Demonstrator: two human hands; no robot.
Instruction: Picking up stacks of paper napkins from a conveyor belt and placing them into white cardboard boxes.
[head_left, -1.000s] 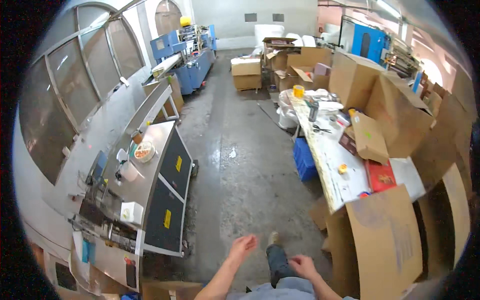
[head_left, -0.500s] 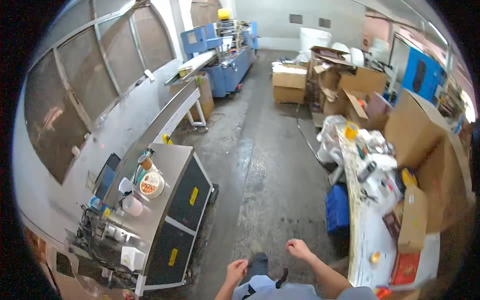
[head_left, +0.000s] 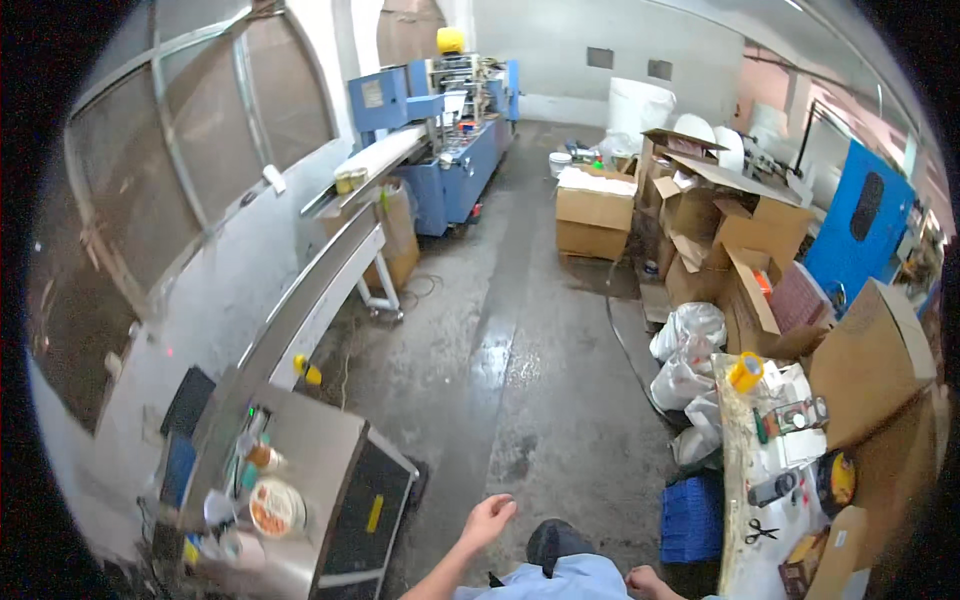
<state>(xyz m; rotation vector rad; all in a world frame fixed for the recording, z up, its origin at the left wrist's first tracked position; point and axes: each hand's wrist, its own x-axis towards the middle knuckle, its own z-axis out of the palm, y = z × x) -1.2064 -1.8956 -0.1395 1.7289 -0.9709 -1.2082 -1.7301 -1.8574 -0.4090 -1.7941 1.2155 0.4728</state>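
Observation:
My left hand (head_left: 488, 522) is in front of my body at the lower middle, over the grey floor (head_left: 455, 400). Its fingers are loosely curled, with nothing seen in them. Lower and to the right, my right hand (head_left: 645, 582) is curled too, partly cut off by the lower edge, and no object shows in it. Neither hand touches anything around. The blue plastic crate (head_left: 690, 520) under the right-hand table is nearest to my right hand. My dark shoe (head_left: 556, 545) shows between the hands.
A steel-topped cabinet (head_left: 325, 430) bearing a round tub (head_left: 277, 507) stands left, joined to a conveyor (head_left: 325, 275). Far ahead is a blue machine (head_left: 450, 185). Cardboard boxes (head_left: 595, 220) line the right, before a table with scissors (head_left: 760, 532) and yellow tape (head_left: 745, 372).
I have moved forward along the aisle, so the cabinet and table slide nearer and lower. My left hand has swung forward, and my right hand has dropped back toward the lower edge.

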